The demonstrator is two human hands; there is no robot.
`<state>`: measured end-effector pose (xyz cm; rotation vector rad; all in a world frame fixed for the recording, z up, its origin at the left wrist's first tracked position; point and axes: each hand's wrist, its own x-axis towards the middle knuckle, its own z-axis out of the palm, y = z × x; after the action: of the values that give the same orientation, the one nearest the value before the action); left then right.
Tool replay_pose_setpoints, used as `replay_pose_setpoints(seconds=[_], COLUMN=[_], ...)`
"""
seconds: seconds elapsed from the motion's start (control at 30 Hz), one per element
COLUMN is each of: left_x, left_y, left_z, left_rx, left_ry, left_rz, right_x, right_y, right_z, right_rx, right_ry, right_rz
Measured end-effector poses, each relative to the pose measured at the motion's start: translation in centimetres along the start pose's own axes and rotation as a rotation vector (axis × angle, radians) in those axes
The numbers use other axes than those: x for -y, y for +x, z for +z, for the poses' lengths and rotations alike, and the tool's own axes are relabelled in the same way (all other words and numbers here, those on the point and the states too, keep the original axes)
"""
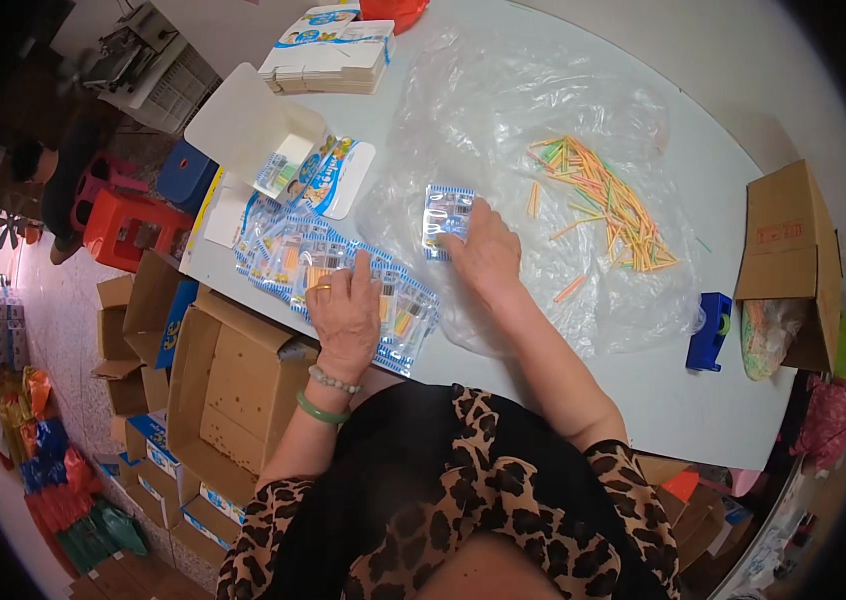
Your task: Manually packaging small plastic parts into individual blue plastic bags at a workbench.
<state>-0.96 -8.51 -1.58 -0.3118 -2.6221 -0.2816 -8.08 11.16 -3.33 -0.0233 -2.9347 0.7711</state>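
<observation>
My right hand (488,255) pinches a small clear packet (448,212) with blue-and-white edges, thumb over its face, above the plastic sheet. My left hand (345,318), with a ring, a beaded bracelet and a green bangle at the wrist, rests fingers outstretched on a spread of similar packets (408,315). Some of these packets show yellow and orange sticks inside. Beyond them stands an open white box (308,135) with a few packets inside. Loose coloured sticks (623,215), yellow, orange, pink and green, lie heaped on the clear plastic sheet (453,110) to my right.
Stacked flat cartons (328,65) are at the table's far edge. A blue tape dispenser (710,330) and a cardboard box (788,265) sit at the right. Left of the table are an open carton (243,390), red stools (128,230) and a bent-over person (68,180).
</observation>
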Motion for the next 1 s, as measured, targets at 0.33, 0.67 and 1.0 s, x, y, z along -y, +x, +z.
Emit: replay_pose_setpoints(seconds=[0.33, 0.67, 1.0], left_x=[0.3, -5.7, -10.7], left_y=[0.5, 3.6, 4.9], left_z=[-1.4, -0.5, 5.9], left_rx=[-0.037, 0.169, 0.704], left_ry=[-0.043, -1.445, -1.387], left_rz=[0.033, -0.774, -0.471], right_x=[-2.0, -2.8, -12.0], right_y=[2.3, -2.4, 1.9], right_z=[0.6, -4.7, -8.5], right_rx=[0.040, 0.065, -0.167], right_ry=[0.271, 0.941, 0.081], right_rz=[0.252, 0.229, -0.003])
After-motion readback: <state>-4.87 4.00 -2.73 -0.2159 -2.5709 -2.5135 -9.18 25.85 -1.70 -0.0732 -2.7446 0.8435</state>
